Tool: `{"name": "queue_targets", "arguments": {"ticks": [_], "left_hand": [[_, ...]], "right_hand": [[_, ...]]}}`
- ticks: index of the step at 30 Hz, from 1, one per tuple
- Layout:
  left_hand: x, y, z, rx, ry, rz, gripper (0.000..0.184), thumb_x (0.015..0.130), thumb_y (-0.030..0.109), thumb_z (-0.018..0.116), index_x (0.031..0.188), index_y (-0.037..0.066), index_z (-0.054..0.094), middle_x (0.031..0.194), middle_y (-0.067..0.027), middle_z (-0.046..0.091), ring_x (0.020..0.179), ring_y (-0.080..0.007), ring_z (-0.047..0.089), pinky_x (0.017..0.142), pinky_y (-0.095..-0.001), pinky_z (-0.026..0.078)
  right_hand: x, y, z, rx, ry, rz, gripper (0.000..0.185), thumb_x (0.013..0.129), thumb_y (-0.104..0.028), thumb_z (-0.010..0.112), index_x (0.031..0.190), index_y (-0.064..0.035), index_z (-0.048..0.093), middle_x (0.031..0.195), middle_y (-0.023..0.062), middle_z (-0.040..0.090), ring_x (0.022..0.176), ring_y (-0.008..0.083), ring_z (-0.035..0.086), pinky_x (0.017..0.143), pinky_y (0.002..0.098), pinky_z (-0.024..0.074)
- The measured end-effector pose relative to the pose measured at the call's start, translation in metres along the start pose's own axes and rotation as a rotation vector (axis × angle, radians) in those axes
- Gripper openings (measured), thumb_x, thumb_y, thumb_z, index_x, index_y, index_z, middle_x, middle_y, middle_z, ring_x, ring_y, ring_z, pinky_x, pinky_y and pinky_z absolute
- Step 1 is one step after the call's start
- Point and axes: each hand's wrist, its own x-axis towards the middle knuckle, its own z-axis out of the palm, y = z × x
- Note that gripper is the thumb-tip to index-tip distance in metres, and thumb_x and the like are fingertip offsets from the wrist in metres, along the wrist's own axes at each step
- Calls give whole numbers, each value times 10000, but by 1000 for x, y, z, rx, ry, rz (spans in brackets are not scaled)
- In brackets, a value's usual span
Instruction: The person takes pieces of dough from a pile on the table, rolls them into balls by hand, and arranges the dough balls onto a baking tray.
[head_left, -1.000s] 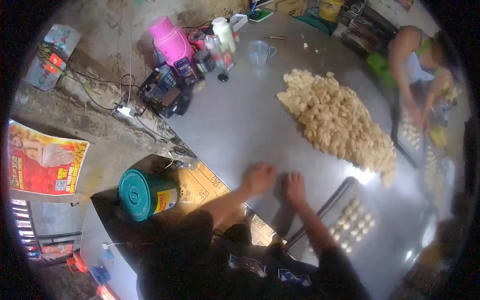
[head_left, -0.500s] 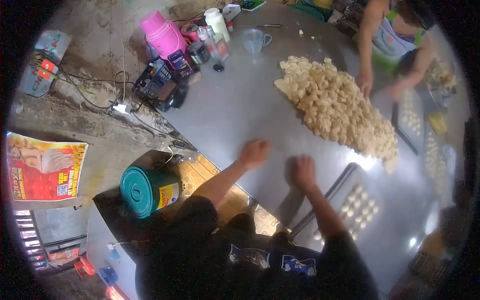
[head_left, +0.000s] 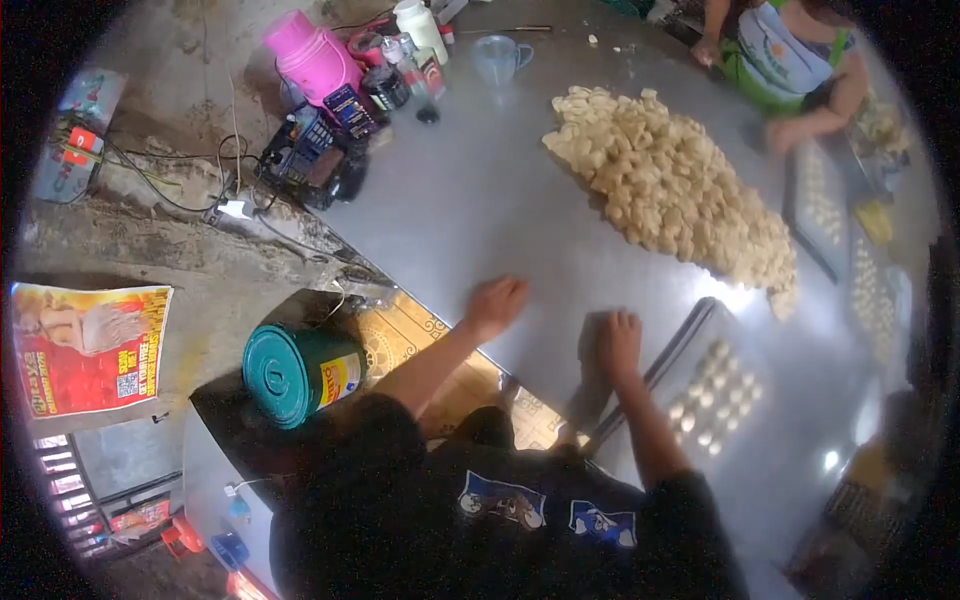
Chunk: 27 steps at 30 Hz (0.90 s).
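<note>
My left hand (head_left: 497, 307) rests low over the metal table (head_left: 440, 215), its fingers curled down. To its right, my right hand (head_left: 620, 342) is also closed against the tabletop, knuckles forward. Whatever lies under either palm is hidden. Just right of my right hand is a tray (head_left: 652, 392) with rows of small pale dough balls (head_left: 718, 392). Ahead of both hands spreads a large heap of tan dough pieces (head_left: 675, 180), apart from my fingers.
Across the table a co-worker in a green and white apron (head_left: 785, 55) stands by another tray (head_left: 815, 215). A cup (head_left: 500, 60), pink jug (head_left: 315, 60) and bottles (head_left: 420, 30) occupy the far left. A green lidded bucket (head_left: 278, 375) sits left of my arm.
My left hand has shifted slightly left, and my right hand slightly right. The co-worker's hands have moved apart, one drawing back from the heap. The view has tilted a little.
</note>
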Motion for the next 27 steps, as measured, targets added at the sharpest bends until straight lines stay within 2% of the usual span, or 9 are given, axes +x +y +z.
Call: {"name": "queue_targets", "arguments": {"ticks": [5, 7, 9, 13, 17, 19, 23, 24, 27], "left_hand": [[-50, 64, 16, 160, 19, -298, 213, 864, 225, 474, 943, 66, 592, 959, -122, 602, 895, -312, 572, 723, -406, 495], [4, 61, 12, 196, 142, 179, 215, 862, 222, 459, 885, 64, 603, 985, -144, 591, 936, -316, 554, 775, -436, 469], [43, 9, 78, 54, -318, 163, 215, 835, 240, 495, 882, 64, 609, 945, -157, 596, 909, -342, 552, 808, -477, 439], [32, 21, -29, -232, -29, -31, 409, 782, 412, 639, 1001, 71, 584, 961, -154, 588, 870, -358, 562, 754, -472, 435], [11, 39, -32, -74, -20, 140, 209, 740, 136, 649, 932, 59, 621, 924, -97, 590, 853, -291, 585, 757, -397, 462], [23, 65, -24, -296, 1, -222, 201, 705, 46, 618, 906, 59, 629, 943, -92, 592, 851, -256, 589, 749, -341, 477], [14, 204, -3, -457, 92, 171, 192, 723, 74, 628, 914, 48, 630, 876, -109, 599, 829, -266, 597, 735, -328, 482], [6, 251, -3, -707, -214, -60, 204, 774, 142, 658, 957, 55, 634, 951, -136, 589, 862, -284, 574, 747, -363, 482], [0, 342, 13, -457, -25, 493, 184, 733, 193, 674, 894, 104, 656, 911, -97, 612, 855, -263, 542, 751, -412, 396]], "right_hand": [[-67, -33, 53, -63, 221, 41, 351, 780, -160, 524, 1090, 4, 505, 1064, 193, 508, 1032, 377, 461, 879, 471, 382], [-14, -34, 61, 9, 61, -93, 379, 797, -147, 504, 1151, -11, 499, 1135, 208, 499, 1083, 382, 452, 917, 474, 373], [21, -35, 41, 26, 1, -40, 412, 799, -138, 505, 1205, -69, 503, 1191, 190, 495, 1119, 371, 445, 939, 474, 372], [-13, -14, 15, 208, 171, -7, 307, 684, -128, 623, 980, -57, 583, 1010, 120, 539, 954, 319, 513, 846, 421, 430], [-57, -16, 4, 407, 375, -1, 234, 692, -140, 660, 903, -50, 614, 956, 129, 530, 864, 303, 534, 778, 406, 444], [-86, -19, -15, 629, 430, 145, 231, 716, -125, 650, 936, -61, 624, 967, 140, 531, 891, 303, 538, 768, 370, 455], [-196, -10, -77, 651, 701, 493, 227, 740, -112, 665, 954, -47, 630, 1000, 116, 574, 913, 260, 581, 752, 350, 482], [-222, 9, -77, 534, 766, 508, 237, 738, -95, 673, 966, -45, 627, 996, 116, 583, 896, 245, 591, 735, 342, 487], [-275, 40, -112, 464, 874, 612, 285, 719, -33, 692, 994, -42, 619, 971, 122, 604, 857, 219, 607, 708, 320, 493]]}}
